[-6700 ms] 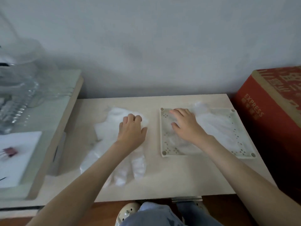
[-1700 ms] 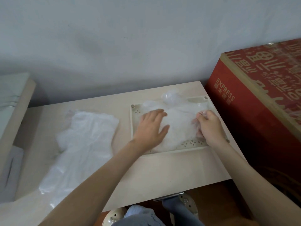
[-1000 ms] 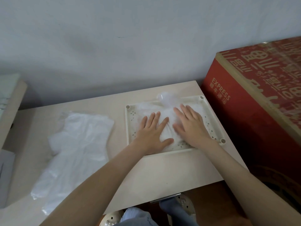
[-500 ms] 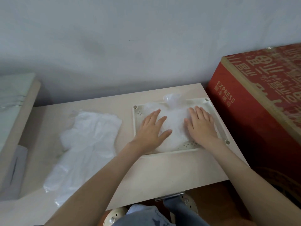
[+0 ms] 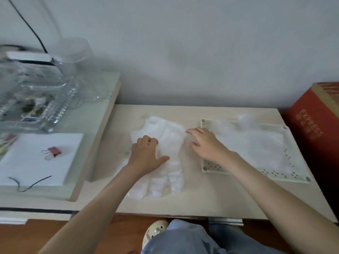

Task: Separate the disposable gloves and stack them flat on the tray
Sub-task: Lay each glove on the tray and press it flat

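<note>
**— Which step are you on?**
— Taking the next glove off the heap, I'd say. Nearest me on the table, the loose gloves lie in a pile with their finger ends pointing my way, just left of the tray. My left hand sits palm-down on the pile. The thumb is spread to the right and the fingertips are bent down onto the film. I cannot tell whether they pinch a layer or only press. My right hand is loose and wide, holding nothing. It is over the tray's left edge, fingers reaching toward the pile's right edge.

**— And the tray?**
— The stacked gloves lie fairly flat on it, with a bit of film puffing up at the far rim. I'd call the job partly done, with a good heap left.

**— What does the next move need?**
— One layer only. The film looks thin and clingy, so I'd pin the pile with the left and lift an edge slowly with the right, or two may come up together.

**— Anything readable?**
— Farther right, the red box says EXPRESS. The characters beneath it are too blurred to read.
</note>
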Demonstrator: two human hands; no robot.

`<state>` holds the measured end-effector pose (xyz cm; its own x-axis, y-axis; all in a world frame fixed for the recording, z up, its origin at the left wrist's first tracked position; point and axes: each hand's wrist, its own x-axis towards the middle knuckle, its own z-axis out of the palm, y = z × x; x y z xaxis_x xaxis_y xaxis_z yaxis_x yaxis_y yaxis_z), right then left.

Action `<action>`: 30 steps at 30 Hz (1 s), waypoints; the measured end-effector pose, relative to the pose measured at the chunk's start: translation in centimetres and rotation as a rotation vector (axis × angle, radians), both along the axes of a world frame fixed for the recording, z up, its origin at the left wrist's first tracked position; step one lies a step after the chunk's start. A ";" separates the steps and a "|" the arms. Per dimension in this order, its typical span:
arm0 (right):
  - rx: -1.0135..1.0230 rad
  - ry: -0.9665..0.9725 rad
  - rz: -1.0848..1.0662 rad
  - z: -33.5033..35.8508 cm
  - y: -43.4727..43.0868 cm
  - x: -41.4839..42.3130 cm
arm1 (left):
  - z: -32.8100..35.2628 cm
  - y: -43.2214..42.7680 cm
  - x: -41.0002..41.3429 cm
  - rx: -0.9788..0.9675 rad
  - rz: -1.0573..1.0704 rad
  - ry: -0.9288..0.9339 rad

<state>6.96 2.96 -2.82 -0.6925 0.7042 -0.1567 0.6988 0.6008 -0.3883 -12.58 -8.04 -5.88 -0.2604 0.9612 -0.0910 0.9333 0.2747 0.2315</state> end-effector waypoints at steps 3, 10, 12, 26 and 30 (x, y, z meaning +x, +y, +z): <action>-0.073 0.039 0.019 -0.1 -1.0 -2.0 | -0.7 -0.2 -0.8 0.020 -0.060 0.040; -0.179 0.210 -0.206 0.0 -1.8 -4.5 | -1.1 -0.5 -1.8 0.395 -0.084 -0.050; -0.307 0.358 -0.400 1.0 -1.6 -4.6 | -0.6 -0.4 -1.4 0.540 -0.109 -0.083; -1.040 0.904 -0.404 6.2 0.1 0.5 | 6.3 0.8 5.3 0.708 -0.072 -0.637; -0.990 0.977 -0.443 6.6 0.5 3.7 | 7.7 3.6 4.7 0.410 0.220 -0.980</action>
